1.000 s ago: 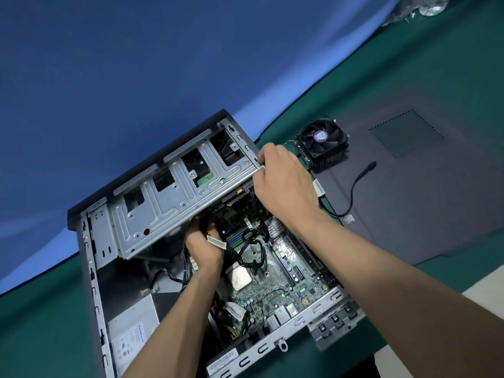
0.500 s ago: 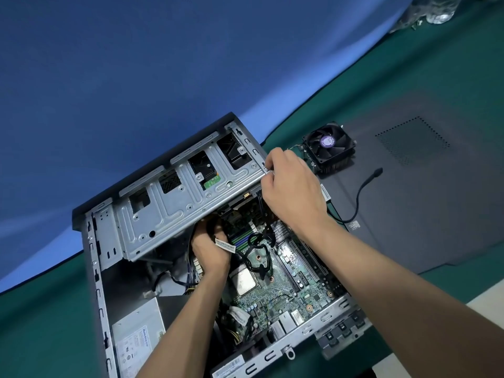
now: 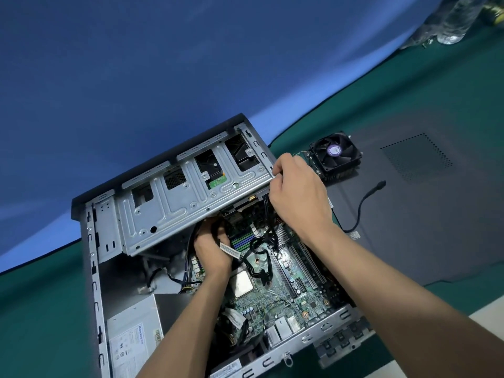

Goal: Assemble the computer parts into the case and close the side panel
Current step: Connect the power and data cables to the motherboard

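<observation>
Here, each line is placed relative to the computer case.
Case (image 3: 90, 268): lies on its side on the green surface (image 3: 35, 309), open side up, so the parts inside can be reached from above.
Drive cage (image 3: 188, 203): a grey metal frame at the far end of the case, tilted up on its hinge, probably raised to give room beneath it.
Right hand (image 3: 298, 197): at the far right corner of the case, fingers curled round the edge of the cage, likely propping it up.
Left hand (image 3: 212, 248): inside the case under the raised cage, fingers curled on dark cables (image 3: 259, 249); what it plugs or routes I cannot tell, since the cage hides the fingertips.
Circuit board (image 3: 283, 285): seated in the floor of the case, its silver chip (image 3: 241, 283) bare in the middle.
Fan (image 3: 336, 154): outside, just past the far right corner of the case, resting on the side panel; not yet mounted over the chip.
Side panel (image 3: 436, 214): flat on the surface to the right of the case, off, waiting for the last step.
Power supply (image 3: 131, 339): in the near left corner of the case, cut off by the frame edge.
</observation>
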The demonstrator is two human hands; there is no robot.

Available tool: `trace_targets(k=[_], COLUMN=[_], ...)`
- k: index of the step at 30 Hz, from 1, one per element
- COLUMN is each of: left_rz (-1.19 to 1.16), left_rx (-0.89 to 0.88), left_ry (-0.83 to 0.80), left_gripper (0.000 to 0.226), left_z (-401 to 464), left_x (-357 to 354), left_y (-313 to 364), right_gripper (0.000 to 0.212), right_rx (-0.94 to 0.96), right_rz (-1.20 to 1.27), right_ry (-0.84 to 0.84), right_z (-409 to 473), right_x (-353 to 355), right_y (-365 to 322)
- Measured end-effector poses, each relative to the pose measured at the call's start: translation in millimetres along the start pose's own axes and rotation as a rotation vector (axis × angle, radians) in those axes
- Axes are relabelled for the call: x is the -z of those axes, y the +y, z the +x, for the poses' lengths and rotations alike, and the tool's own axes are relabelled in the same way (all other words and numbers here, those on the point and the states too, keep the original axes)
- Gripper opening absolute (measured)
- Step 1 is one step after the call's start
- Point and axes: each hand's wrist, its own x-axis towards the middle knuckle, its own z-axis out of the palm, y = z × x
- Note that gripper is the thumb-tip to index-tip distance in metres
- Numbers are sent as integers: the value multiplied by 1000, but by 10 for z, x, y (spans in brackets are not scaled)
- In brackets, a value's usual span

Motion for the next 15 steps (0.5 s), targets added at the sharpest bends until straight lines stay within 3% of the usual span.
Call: trace_targets(k=[15], left_rz=[252], left_rx=[18], left_ry=[-21], left_gripper=[27], left_z=[16], left_x=[83], left_y=[93], right_gripper=[16], right_rx=[33], right_rz=[25], right_ry=[-25], right_z=[-66], right_x=[49], right_y=[29])
